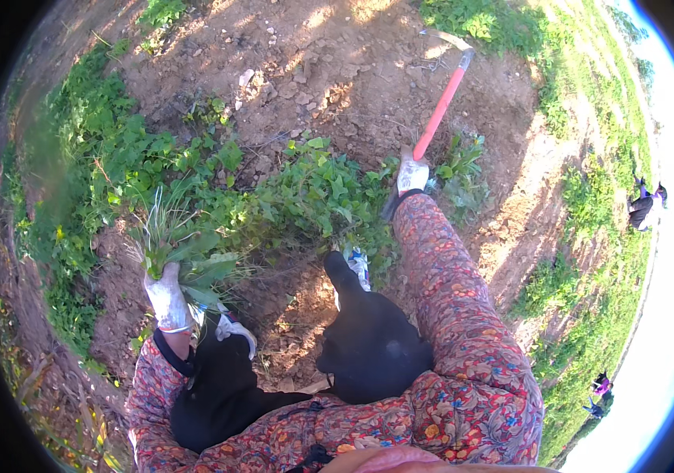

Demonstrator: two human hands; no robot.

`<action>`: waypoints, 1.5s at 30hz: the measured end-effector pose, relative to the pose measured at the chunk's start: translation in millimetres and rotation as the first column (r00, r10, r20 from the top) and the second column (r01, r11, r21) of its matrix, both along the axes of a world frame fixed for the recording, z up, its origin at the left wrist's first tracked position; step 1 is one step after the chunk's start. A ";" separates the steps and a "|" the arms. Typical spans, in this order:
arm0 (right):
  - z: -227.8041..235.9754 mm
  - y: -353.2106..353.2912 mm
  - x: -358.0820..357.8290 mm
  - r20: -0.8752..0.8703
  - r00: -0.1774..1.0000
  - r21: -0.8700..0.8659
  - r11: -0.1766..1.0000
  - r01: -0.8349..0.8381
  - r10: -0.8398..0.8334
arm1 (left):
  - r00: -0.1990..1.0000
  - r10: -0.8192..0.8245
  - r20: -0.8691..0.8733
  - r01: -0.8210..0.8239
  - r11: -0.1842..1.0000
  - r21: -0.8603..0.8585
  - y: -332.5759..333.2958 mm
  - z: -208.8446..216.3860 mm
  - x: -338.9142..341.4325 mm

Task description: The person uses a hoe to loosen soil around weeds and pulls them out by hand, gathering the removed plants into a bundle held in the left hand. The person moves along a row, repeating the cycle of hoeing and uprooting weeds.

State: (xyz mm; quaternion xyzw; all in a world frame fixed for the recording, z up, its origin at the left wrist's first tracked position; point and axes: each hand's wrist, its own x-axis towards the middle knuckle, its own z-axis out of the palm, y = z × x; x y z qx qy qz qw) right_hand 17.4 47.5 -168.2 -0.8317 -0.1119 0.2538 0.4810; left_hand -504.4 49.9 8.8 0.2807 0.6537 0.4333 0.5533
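My left hand [167, 301], in a white glove, is closed around a bunch of pulled weeds [165, 246] with thin grassy blades and some broad leaves. It is beside my left knee, low on the left. Farther off to the right, my right hand [412, 172], also gloved in white, grips the end of the red handle of a sickle [441, 110]. The sickle points away from me, its curved blade over bare soil at the top. Leafy vines [313, 185] grow on the ground between my hands.
I am squatting in dark trousers, my shoes [359, 270] close to the vines. Cloddy brown soil [297, 87] stretches ahead. More green plants [77, 158] spread along the left. On the right, beyond green rows [589, 197], other people [643, 206] are in the distance.
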 end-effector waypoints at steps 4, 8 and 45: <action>-48.5 -24.7 -19.2 0.190 0.946 -0.309 0.931 -0.196 0.262 | 0.999 -0.013 0.049 0.011 0.999 0.042 -0.3 -10.6 5.1; -6.0 -102.4 -105.7 -0.394 0.913 -0.314 0.918 -0.244 0.108 | 1.000 0.000 -0.017 0.000 1.000 0.019 -8.1 0.5 -13.1; -18.0 -179.9 -66.2 -0.153 0.934 -0.408 0.841 -0.356 0.322 | 0.995 -0.094 0.035 0.092 0.995 0.035 -12.5 -21.4 16.4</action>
